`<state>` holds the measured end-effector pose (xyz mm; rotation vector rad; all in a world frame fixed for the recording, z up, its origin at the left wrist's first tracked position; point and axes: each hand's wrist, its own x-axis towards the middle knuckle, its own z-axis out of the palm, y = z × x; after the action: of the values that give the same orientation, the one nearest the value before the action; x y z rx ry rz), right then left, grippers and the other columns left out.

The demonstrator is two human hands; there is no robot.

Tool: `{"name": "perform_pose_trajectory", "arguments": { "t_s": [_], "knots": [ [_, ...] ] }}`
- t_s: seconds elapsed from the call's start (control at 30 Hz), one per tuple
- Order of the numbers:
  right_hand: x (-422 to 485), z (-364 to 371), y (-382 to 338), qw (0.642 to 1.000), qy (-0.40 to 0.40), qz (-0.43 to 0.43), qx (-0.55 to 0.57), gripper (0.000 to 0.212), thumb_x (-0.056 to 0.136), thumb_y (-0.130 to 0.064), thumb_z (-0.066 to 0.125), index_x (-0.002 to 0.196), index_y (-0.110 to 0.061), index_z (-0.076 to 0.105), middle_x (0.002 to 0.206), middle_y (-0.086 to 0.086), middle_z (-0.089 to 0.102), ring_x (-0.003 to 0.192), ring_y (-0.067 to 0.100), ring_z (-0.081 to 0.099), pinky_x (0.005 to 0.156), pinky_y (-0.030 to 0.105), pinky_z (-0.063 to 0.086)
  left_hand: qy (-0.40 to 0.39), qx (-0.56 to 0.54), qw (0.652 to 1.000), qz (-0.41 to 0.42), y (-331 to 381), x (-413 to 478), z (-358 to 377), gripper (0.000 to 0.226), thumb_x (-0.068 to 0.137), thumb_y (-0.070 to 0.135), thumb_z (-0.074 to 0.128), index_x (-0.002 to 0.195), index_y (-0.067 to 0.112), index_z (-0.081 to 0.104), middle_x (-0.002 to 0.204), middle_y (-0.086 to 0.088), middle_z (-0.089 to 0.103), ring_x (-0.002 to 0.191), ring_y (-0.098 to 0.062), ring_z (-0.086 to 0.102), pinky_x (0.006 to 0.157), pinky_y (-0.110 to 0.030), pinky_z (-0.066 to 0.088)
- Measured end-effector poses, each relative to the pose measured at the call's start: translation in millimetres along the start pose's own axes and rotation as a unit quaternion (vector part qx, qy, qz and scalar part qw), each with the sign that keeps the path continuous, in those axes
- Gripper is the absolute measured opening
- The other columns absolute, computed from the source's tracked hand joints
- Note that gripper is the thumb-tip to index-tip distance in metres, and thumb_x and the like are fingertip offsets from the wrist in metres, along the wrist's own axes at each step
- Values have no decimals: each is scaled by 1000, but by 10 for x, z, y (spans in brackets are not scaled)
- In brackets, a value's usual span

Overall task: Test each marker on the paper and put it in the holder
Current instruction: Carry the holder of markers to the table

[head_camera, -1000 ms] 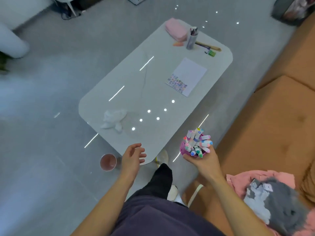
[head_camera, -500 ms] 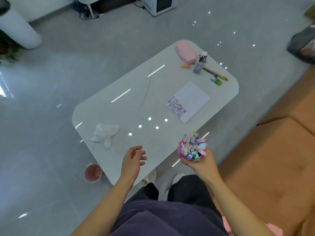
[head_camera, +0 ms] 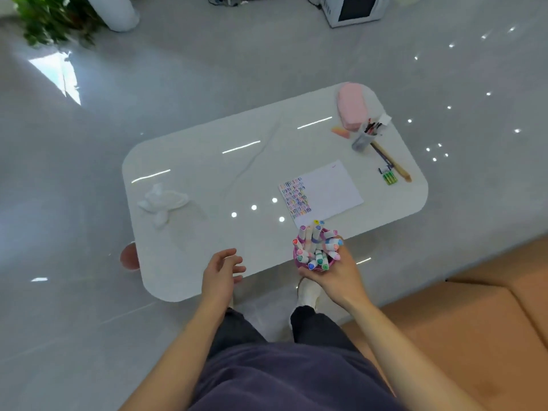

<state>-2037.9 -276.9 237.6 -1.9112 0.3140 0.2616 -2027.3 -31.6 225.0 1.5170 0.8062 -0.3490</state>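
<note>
Both hands are held out in front of a seated person, seen from above. The left hand (head_camera: 222,271) holds nothing, its fingers loosely spread and slightly bent, hovering over the near edge of a white tabletop (head_camera: 237,173). The right hand (head_camera: 336,277) grips a pink holder (head_camera: 297,258) from below and from the right, fingers curled around it. The holder is packed with markers (head_camera: 317,247), white barrels with coloured caps pointing up and fanning outward. It is held at the near edge of the tabletop, just near of the paper (head_camera: 329,189).

The paper lies flat, right of the tabletop's centre. Its left part is covered with rows of small scribbles in many colours; the rest is blank apart from a faint mark at the far corner.

At the far right corner of the tabletop lies a pink pencil case (head_camera: 351,106). Just near of it stands a grey cup (head_camera: 362,140) with pens in it, and a small orange piece (head_camera: 341,132) lies to the cup's left. A wooden-handled brush (head_camera: 393,166) lies on the near right side of the cup, with a small green item (head_camera: 390,178) beside it. A crumpled white tissue (head_camera: 161,201) sits near the left end of the tabletop.

A pink round container (head_camera: 129,258) on the glossy grey floor (head_camera: 89,321) is partly hidden by the tabletop's near left edge. An orange-brown sofa (head_camera: 474,321) fills the near right. Far off stand a green plant (head_camera: 56,19) at the left and a white boxy appliance (head_camera: 353,8) at the right.
</note>
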Motion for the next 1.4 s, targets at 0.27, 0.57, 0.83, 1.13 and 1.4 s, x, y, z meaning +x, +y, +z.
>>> {"name": "perform_pose_trajectory", "arguments": {
  "t_s": [0.27,0.57,0.83,1.13,1.4],
  "knots": [
    [75,-236,164,997,-74,12,-27,68,68,-18,94,125,-25,59,108,-28,67,101,-8,66,77,5,48,57,-58,996,-22,-325,-342,234,20,94,14,57,111,18,68,96,-6,74,85,-22,71,75,-33,59],
    [34,121,138,993,-110,-2,-31,59,70,-10,92,120,-21,62,102,-29,70,98,-9,68,76,4,49,66,-56,996,-15,-469,-337,-47,18,95,16,57,109,21,66,100,-6,72,91,-25,71,77,-33,59],
    [118,417,202,990,-120,-19,-64,60,67,-19,94,118,-22,62,110,-9,71,100,1,68,83,14,53,53,-52,997,-1,-587,-268,-166,20,95,15,59,111,22,68,102,-8,71,89,-21,70,75,-29,59],
    [499,680,411,982,-172,-37,-71,62,67,-27,93,120,-27,63,113,-11,73,105,4,69,87,19,55,39,-45,998,25,-659,93,196,24,97,11,56,116,21,67,106,-3,71,89,-18,69,80,-31,58],
    [939,802,1125,977,-189,-42,-85,69,61,-36,91,122,-29,59,117,-8,70,109,9,67,92,29,55,67,-62,996,-2,-1245,607,677,26,100,10,53,120,21,66,109,-1,70,88,-13,70,74,-22,57]
  ]
}}
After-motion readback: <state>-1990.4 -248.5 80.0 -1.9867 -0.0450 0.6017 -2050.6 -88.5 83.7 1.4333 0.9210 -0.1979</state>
